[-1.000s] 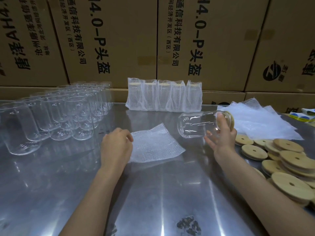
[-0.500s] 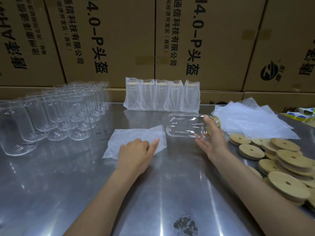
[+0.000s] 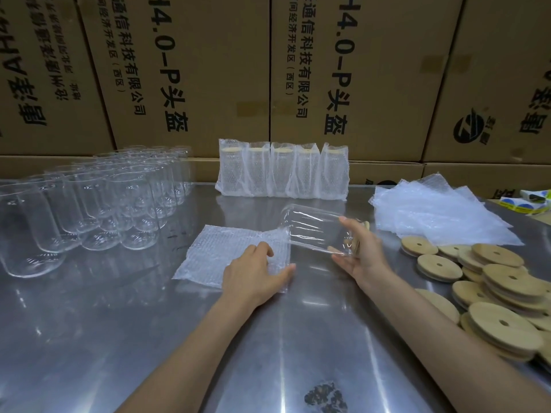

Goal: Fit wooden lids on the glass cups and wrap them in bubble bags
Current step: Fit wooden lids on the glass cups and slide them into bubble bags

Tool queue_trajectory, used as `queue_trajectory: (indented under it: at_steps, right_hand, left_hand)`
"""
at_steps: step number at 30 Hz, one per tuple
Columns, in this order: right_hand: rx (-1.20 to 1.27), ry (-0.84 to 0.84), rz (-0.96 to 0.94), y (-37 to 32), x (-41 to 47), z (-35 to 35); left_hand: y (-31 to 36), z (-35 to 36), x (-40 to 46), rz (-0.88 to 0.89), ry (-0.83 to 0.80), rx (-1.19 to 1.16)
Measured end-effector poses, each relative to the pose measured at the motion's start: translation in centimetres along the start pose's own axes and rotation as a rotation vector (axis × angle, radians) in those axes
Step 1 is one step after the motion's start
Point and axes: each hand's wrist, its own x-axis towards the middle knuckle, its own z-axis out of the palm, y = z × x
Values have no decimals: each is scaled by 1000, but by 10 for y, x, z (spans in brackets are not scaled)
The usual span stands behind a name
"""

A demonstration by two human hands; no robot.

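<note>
My right hand (image 3: 362, 251) grips a clear glass cup (image 3: 313, 228) lying on its side, its wooden lid end against my palm and its base pointing left. The base touches the right edge of a flat bubble bag (image 3: 226, 251) on the steel table. My left hand (image 3: 256, 275) rests on the near right corner of that bag, fingers curled over its edge; whether they pinch it I cannot tell. Several wrapped cups (image 3: 283, 171) stand in a row at the back.
Several bare glass cups (image 3: 98, 201) crowd the table's left side. Loose wooden lids (image 3: 501, 293) pile up at the right, with a stack of bubble bags (image 3: 435, 213) behind them. Cardboard boxes (image 3: 328, 70) wall off the back. A dark stain (image 3: 325, 396) marks the near table.
The right hand has carried the cup leftward and lower until its base meets the bag. The bag now lies spread flat, and the left hand has slid to its right end.
</note>
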Motion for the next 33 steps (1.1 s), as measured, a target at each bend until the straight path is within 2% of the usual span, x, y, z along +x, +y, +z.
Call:
queue_trajectory:
  at_steps: [3,9,13,17,21,26,30,33]
  right_hand:
    - [-12,-18,3,0,0,-1]
    - [-110,-85,-11,2,0,-3]
    - [-136,-108,-25,3,1,-3]
    - [-166,-116,-38,4,0,-2]
    - [-190,-122,-82,7,-4,0]
    - [-183,-134,-144,5,-11,7]
    - [-168,-170,-187,9,-20,16]
    - [-175,-198,-209,14,-23,22]
  left_hand:
    - [4,1,8,-67,22,25]
    - [1,-3,10,-128,75,-115]
    - [0,-7,9,-202,105,-296]
    - [-3,-16,9,-235,207,-591]
    - [2,-19,2,-100,331,-635]
    - [10,-23,-4,148,527,-442]
    - [23,-24,-8,365,584,-284]
    - [32,-23,-12,476,583,-259]
